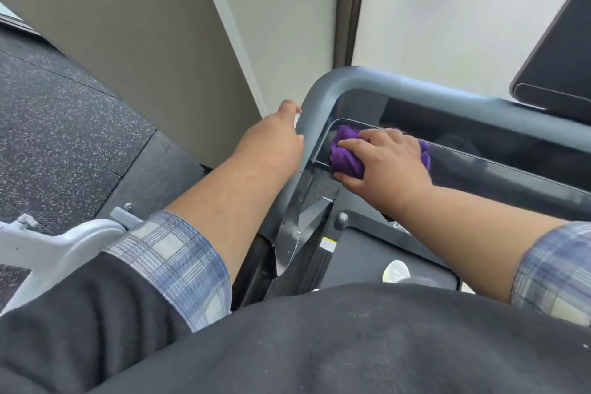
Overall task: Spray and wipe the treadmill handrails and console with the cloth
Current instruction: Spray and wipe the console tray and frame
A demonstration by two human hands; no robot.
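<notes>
I see my right hand [383,160] gripping the purple cloth [347,155] on the console [479,150]; at nine o'clock, left hand [281,131] grasps the handrail [323,89]

Right hand [385,160] pressing purple cloth [347,155] on console [479,150], left hand [281,134] beside

Lower centre, the dark treadmill console tray [367,253] carries a small pale round object [396,270]. Above it, the purple cloth [347,155] sits pressed against the glossy console panel [479,169]. Speckled dark floor [64,144] fills the left.
</notes>
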